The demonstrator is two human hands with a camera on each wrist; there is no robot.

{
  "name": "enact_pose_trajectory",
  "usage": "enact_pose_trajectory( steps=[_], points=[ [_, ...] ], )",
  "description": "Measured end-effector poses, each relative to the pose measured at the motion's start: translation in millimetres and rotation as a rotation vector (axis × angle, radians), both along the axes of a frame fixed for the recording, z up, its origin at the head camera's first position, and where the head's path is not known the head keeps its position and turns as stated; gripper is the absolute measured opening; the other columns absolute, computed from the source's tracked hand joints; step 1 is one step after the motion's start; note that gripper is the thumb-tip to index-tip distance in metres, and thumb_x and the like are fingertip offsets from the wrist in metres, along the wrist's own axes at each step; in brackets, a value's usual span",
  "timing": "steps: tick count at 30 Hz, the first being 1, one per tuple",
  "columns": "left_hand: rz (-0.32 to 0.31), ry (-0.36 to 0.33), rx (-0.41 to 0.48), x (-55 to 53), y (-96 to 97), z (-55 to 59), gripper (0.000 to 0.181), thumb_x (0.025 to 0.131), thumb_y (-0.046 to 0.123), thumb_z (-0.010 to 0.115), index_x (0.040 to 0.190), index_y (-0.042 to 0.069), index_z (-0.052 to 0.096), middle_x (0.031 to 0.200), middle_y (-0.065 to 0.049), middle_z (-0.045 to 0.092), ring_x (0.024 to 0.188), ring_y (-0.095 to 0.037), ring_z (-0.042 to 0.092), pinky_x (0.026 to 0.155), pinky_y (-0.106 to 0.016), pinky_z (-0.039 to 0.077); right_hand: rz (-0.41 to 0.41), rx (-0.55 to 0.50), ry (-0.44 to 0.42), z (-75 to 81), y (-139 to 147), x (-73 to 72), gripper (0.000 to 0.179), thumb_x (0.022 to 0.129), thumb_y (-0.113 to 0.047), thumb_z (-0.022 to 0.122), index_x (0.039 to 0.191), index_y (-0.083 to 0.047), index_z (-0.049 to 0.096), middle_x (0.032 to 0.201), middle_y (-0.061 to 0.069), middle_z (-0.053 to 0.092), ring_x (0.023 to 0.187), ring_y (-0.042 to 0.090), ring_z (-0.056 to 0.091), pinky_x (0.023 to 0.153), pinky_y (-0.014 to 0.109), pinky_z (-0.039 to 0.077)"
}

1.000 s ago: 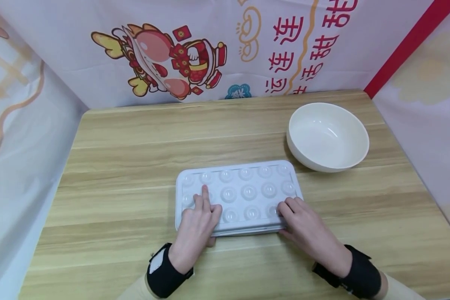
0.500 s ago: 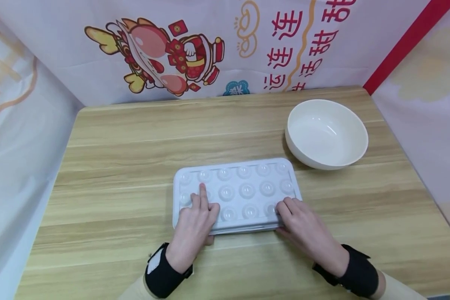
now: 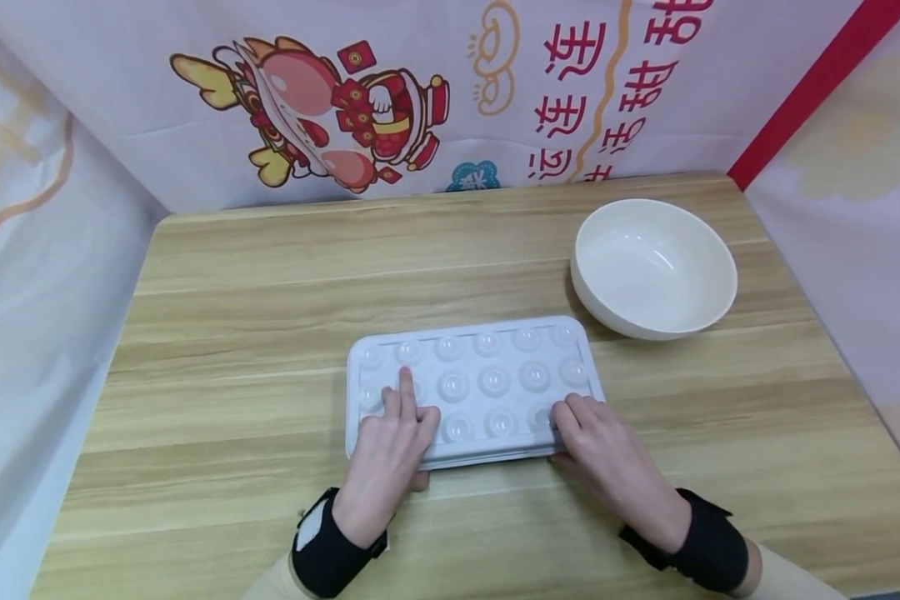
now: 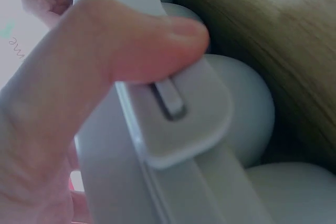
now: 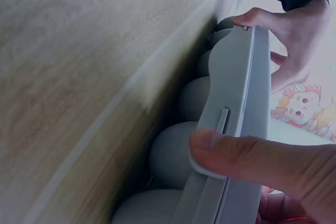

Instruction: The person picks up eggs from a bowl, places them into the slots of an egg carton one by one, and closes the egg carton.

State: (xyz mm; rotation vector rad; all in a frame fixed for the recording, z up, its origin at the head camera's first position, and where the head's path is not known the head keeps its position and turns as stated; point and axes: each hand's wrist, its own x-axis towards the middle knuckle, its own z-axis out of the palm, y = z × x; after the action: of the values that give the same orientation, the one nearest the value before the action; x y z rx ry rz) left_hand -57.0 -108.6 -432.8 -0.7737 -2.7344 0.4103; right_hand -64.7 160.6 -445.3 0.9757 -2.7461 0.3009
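Observation:
A white lidded ice ball tray [image 3: 474,386] with rows of round domes on its lid lies on the table. My left hand [image 3: 387,442] grips its front left part, one finger stretched over the domes. In the left wrist view, the thumb [image 4: 152,40] presses on a slotted tab [image 4: 202,124] at the front edge. My right hand [image 3: 607,446] holds the front right corner, fingers bent on the lid. Its thumb [image 5: 226,153] presses against the front edge in the right wrist view. Rounded cups [image 5: 170,153] bulge beneath the tray, close to the wood.
A white bowl [image 3: 630,317] stands behind and right of the tray, its inside bare. The wooden table [image 3: 255,333] runs back to a printed cloth [image 3: 495,92], with more cloth hanging at both sides.
Along the tray's front edge, the gap between lid and base has narrowed to a thin seam. Both hands keep their places on the tray. The head view has shifted slightly.

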Motion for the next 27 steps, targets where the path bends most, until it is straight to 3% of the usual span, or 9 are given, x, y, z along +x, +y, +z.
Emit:
enact_pose_trajectory(
  steps=[9,14,19,23,27],
  points=[
    [0.021,-0.068,0.126,-8.3,-4.0,-2.7,0.064,0.046,0.036,0.089,0.085,0.005,0.049,0.127,-0.028,0.055,0.098,-0.035,0.055,0.034,-0.028,0.038,-0.035,-0.007,-0.061,3.4,-2.1,-2.2,0.053,0.057,-0.012,0.094,0.087,-0.003,0.051,0.079,0.003,0.044,0.068,0.018,0.045,0.056,0.03,0.043],
    [0.047,-0.139,0.11,-15.9,-8.1,1.4,0.071,0.049,0.046,0.092,0.091,0.006,0.051,0.132,-0.026,0.051,0.099,-0.032,0.051,0.036,-0.028,0.037,-0.032,-0.042,-0.166,13.9,-4.8,-13.6,0.046,0.064,-0.019,0.091,0.086,-0.005,0.053,0.077,-0.001,0.043,0.067,0.014,0.042,0.055,0.027,0.04],
    [0.075,-0.255,0.1,-28.0,-14.1,10.1,0.076,0.053,0.058,0.087,0.098,0.006,0.055,0.133,-0.023,0.049,0.099,-0.031,0.051,0.043,-0.032,0.042,-0.04,-0.065,-0.183,22.2,-8.8,-28.8,0.038,0.074,-0.028,0.085,0.083,-0.006,0.055,0.074,-0.002,0.043,0.063,0.013,0.04,0.052,0.025,0.038],
    [0.066,-0.379,0.196,-41.4,-21.0,18.2,0.072,0.061,0.059,0.083,0.103,0.006,0.058,0.123,-0.018,0.053,0.095,-0.032,0.053,0.048,-0.037,0.047,-0.07,-0.078,-0.177,27.2,-12.0,-39.6,0.034,0.08,-0.029,0.081,0.083,-0.004,0.057,0.075,0.002,0.046,0.063,0.016,0.044,0.053,0.029,0.042],
    [0.044,-0.498,0.301,-59.2,-28.7,28.6,0.063,0.072,0.056,0.077,0.105,0.006,0.06,0.102,-0.01,0.058,0.08,-0.025,0.055,0.049,-0.036,0.047,-0.112,-0.057,-0.164,36.4,-12.9,-52.0,0.04,0.083,-0.035,0.076,0.096,0.0,0.062,0.09,0.014,0.06,0.077,0.027,0.058,0.067,0.04,0.051]
  ],
)
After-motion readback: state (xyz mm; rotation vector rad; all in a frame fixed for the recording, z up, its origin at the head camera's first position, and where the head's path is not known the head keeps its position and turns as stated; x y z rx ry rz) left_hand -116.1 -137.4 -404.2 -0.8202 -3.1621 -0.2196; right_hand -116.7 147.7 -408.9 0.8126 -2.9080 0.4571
